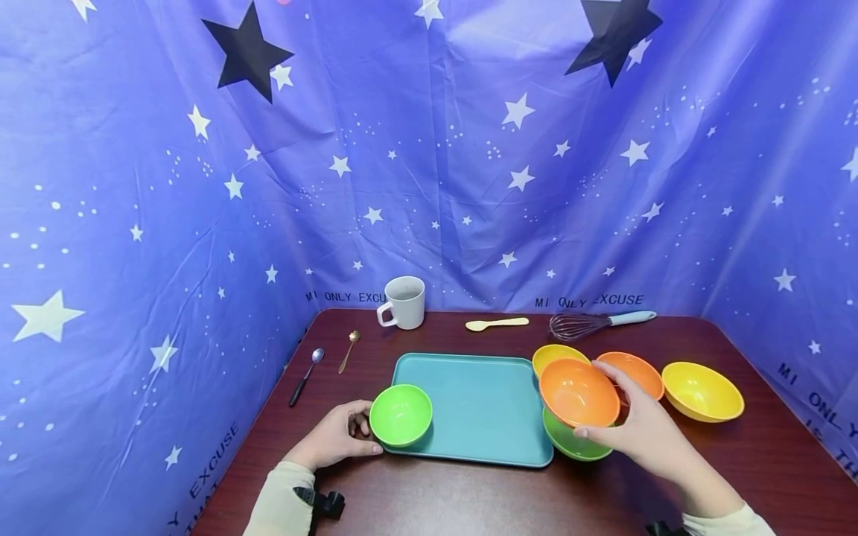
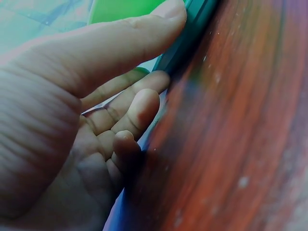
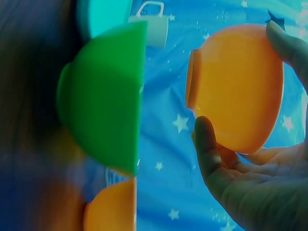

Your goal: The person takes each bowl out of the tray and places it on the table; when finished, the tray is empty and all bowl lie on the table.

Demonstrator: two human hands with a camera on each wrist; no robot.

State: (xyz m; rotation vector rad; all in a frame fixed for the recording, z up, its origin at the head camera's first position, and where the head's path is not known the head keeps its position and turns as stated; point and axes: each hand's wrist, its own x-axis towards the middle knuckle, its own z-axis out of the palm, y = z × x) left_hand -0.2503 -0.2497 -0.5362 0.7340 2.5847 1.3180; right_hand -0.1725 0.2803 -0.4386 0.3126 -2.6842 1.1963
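Observation:
At the tray's front left corner, my left hand (image 1: 343, 434) holds the left side of a light green bowl (image 1: 401, 415), thumb at the front and fingers loosely curled. In the left wrist view, the thumb (image 2: 139, 38) overlaps the bowl (image 2: 120, 8) beside the tray's edge. My right hand (image 1: 646, 432) grips an orange bowl (image 1: 579, 392) by its right side, raised over a second green bowl (image 1: 578, 444). The right wrist view shows this orange bowl (image 3: 240, 91) apart from the green bowl (image 3: 106, 101). The teal tray (image 1: 479, 409) lies between my hands.
A yellow bowl (image 1: 559, 355), another orange bowl (image 1: 633, 374) and a larger yellow bowl (image 1: 702, 391) stand on the right. Along the back are a mug (image 1: 406, 304), a pale yellow spoon (image 1: 497, 324) and a whisk (image 1: 603, 322). Two small spoons (image 1: 308, 374) lie left.

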